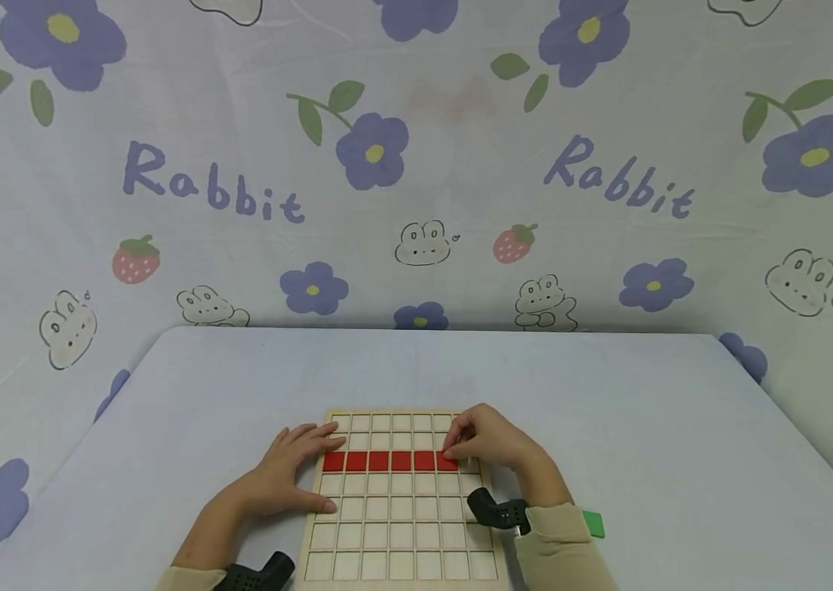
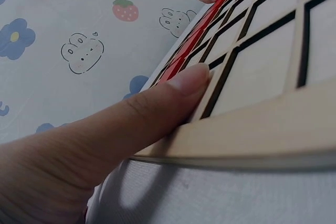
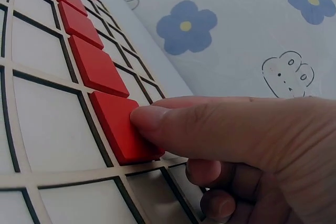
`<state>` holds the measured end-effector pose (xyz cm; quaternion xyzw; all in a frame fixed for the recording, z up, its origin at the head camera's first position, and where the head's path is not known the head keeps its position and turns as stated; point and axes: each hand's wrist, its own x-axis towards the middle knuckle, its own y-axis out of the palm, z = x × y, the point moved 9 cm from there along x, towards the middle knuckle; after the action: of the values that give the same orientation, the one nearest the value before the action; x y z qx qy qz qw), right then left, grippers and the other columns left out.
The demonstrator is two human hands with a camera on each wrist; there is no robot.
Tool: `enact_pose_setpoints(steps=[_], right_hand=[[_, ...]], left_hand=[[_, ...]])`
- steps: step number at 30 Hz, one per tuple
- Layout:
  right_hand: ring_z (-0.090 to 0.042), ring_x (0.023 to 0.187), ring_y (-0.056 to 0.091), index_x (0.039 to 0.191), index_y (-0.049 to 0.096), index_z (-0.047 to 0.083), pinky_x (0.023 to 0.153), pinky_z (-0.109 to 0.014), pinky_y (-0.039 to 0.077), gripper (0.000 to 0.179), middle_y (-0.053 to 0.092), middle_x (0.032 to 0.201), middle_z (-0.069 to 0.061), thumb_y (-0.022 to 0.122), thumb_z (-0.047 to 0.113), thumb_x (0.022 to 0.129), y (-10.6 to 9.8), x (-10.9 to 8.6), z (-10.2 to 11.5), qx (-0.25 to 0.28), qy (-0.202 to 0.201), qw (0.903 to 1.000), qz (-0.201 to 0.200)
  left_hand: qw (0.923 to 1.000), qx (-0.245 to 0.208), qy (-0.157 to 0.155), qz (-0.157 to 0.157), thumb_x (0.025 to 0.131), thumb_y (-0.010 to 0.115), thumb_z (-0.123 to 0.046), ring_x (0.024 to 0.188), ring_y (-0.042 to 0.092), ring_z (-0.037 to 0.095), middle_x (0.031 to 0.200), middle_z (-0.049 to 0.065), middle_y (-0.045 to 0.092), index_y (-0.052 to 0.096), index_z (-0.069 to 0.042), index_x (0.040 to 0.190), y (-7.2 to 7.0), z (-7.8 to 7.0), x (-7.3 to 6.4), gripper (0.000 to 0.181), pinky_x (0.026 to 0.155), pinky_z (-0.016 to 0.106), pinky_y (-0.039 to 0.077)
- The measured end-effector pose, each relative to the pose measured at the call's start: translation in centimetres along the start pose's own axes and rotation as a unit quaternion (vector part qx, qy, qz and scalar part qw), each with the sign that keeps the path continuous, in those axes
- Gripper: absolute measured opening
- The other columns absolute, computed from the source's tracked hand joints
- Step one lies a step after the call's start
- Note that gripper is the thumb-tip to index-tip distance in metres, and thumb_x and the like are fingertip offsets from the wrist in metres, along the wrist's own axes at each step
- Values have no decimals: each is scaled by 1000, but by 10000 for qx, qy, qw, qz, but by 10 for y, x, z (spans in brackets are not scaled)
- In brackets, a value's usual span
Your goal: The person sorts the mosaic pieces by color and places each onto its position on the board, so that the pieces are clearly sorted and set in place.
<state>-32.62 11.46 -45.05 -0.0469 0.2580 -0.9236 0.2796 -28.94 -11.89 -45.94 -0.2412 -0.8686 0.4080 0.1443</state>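
Note:
A wooden grid board [image 1: 404, 584] of square compartments lies flat on the table, with a row of red square tiles [image 1: 378, 462] across it in the upper part. My right hand [image 1: 496, 442] is at the right end of that row. Its thumb and index finger pinch the edge of the last red tile [image 3: 116, 129], which sits in its compartment; the other fingers are curled beneath the palm. My left hand [image 1: 279, 469] rests spread on the board's left side. Its thumb [image 2: 184, 85] presses on the frame, and the fingertips lie near the row's left end.
A green piece [image 1: 594, 524] lies on the white table [image 1: 239, 386] to the right, partly hidden by the right sleeve. Black wrist cameras [image 1: 493, 510] are worn on both wrists. Behind the table hangs a cloth [image 1: 460, 180] printed with flowers and rabbits.

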Motion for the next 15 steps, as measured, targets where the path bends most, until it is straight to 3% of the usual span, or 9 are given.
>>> enact_pose_setpoints(steps=[15], right_hand=[[-10, 60, 53, 79, 69, -3, 53, -22, 46, 5, 65, 71, -6, 72, 2, 78, 2, 2, 1, -147, -3, 9999, -32]], left_hand=[[9999, -59, -86, -36, 63, 80, -49, 139, 20, 40, 150, 9, 33, 49, -17, 136, 0, 6, 1, 86, 111, 64, 1]])
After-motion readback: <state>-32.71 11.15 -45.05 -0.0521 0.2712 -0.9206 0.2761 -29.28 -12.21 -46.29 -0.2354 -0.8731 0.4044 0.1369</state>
